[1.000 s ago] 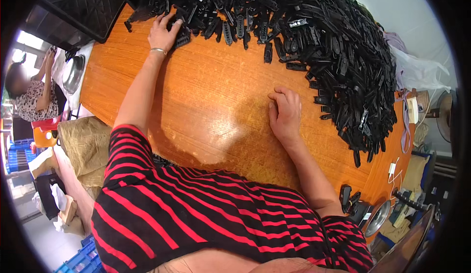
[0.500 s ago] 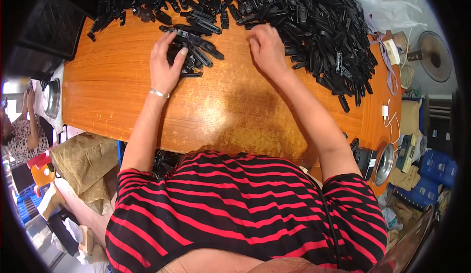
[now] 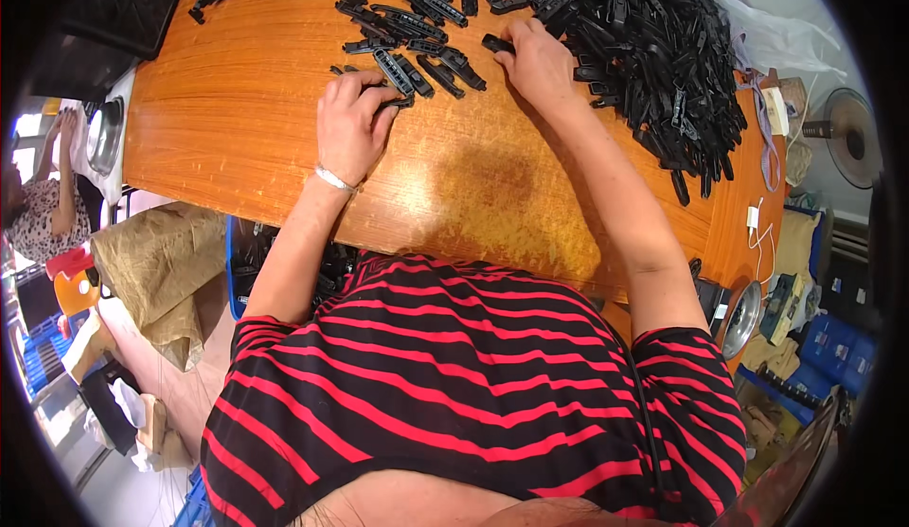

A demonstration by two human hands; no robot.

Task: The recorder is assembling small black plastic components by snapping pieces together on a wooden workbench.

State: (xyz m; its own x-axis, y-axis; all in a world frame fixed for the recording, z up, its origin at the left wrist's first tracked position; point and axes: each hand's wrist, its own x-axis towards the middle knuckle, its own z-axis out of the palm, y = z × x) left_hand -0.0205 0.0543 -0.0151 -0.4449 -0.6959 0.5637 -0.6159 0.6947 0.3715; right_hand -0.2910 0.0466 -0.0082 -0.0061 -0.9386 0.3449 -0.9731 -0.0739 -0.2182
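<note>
My left hand point(image 3: 348, 127), with a silver bracelet at the wrist, rests low over the table point(image 3: 227, 129). Its thumb and fingers are closed round a slim black plastic part point(image 3: 401, 104), mostly hidden by the fingers. A short black plastic piece point(image 3: 498, 45) pokes out from the pinched fingers of my right hand point(image 3: 542, 68), farther right. Several long, narrow black parts point(image 3: 407, 23) lie loosely spread just beyond my left hand. A large heap of similar black parts point(image 3: 653, 63) covers the far right of the table, close beside my right hand.
A black crate point(image 3: 118, 6) and a metal bowl point(image 3: 104, 137) stand at the left. Another person point(image 3: 47, 213) works there. Brown wrapping point(image 3: 151, 267) and a blue bin point(image 3: 231, 276) sit below the table edge. A fan point(image 3: 850, 137) and blue crates point(image 3: 838, 349) are at the right.
My left hand has drawn nearer and right, leaving the bunch of parts spread out, and now grips one part. A black piece now shows in my right hand. The view has shifted slightly.
</note>
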